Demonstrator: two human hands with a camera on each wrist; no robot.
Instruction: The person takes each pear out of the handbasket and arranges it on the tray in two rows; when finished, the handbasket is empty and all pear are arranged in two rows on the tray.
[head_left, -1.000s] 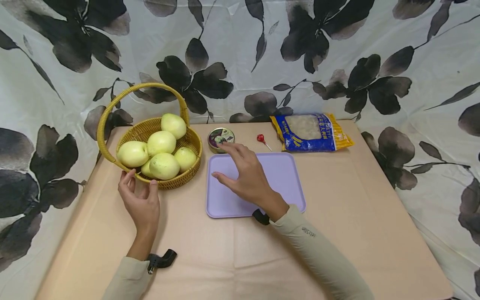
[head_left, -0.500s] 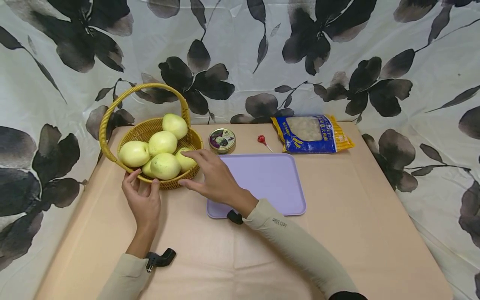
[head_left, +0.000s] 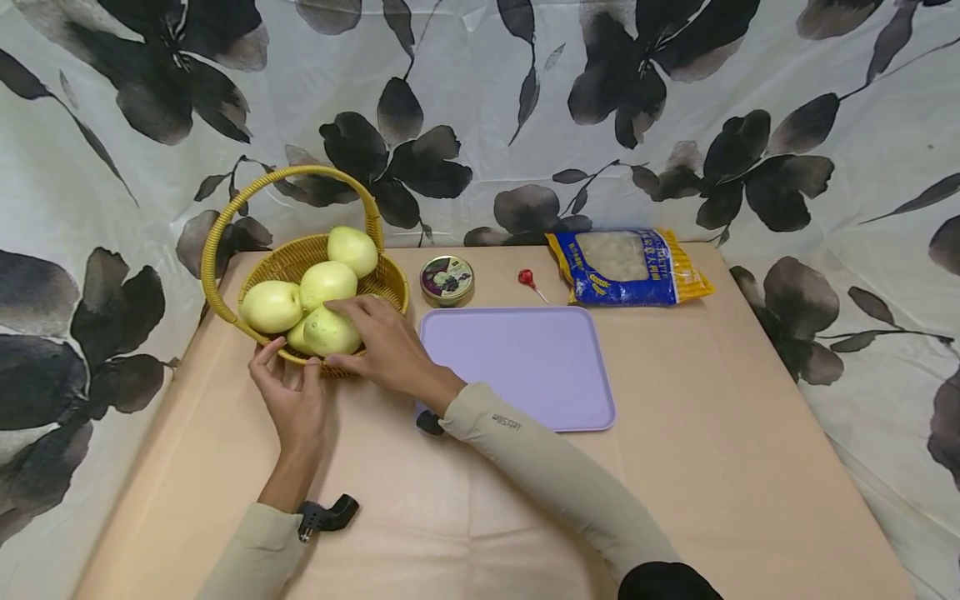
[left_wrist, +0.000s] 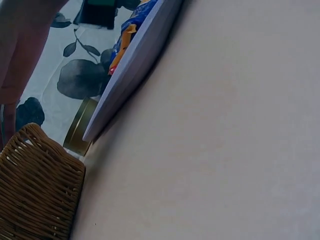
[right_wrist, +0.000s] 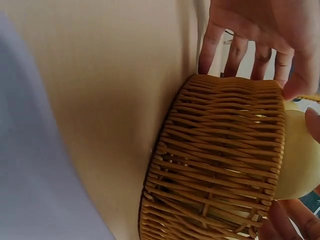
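**Right hand (head_left: pixel 386 346) closes round the near fruit (head_left: pixel 332 335) at the wicker basket's (head_left: pixel 288 257) front edge**

The relation that matters here is a short one: the near fruit lies directly left of the right palm, inside the basket by its front rim. The right hand is the nearer of the two to it, its fingers over the far side and its thumb low on the near side, curled in what looks like a grip. How firmly it holds cannot be told. The fruit is roundish and partly covered, so no long axis reads clearly.

The left hand (head_left: pixel 292 408) stands just left of the right one, its fingers spread against the outside of the basket, near the rim — it seems to be steadying it. More pale yellow-green fruit (head_left: pixel 272 307) sits behind and to the left within the basket.

To the right on the tabletop (head_left: pixel 420 517), the lilac tray (head_left: pixel 517 367) lies with its long side running left to right; the right wrist crosses above its near-left corner. Behind it stand a round tin (head_left: pixel 447 282), a red lollipop (head_left: pixel 527 277) and a blue-and-yellow bag (head_left: pixel 630 267).
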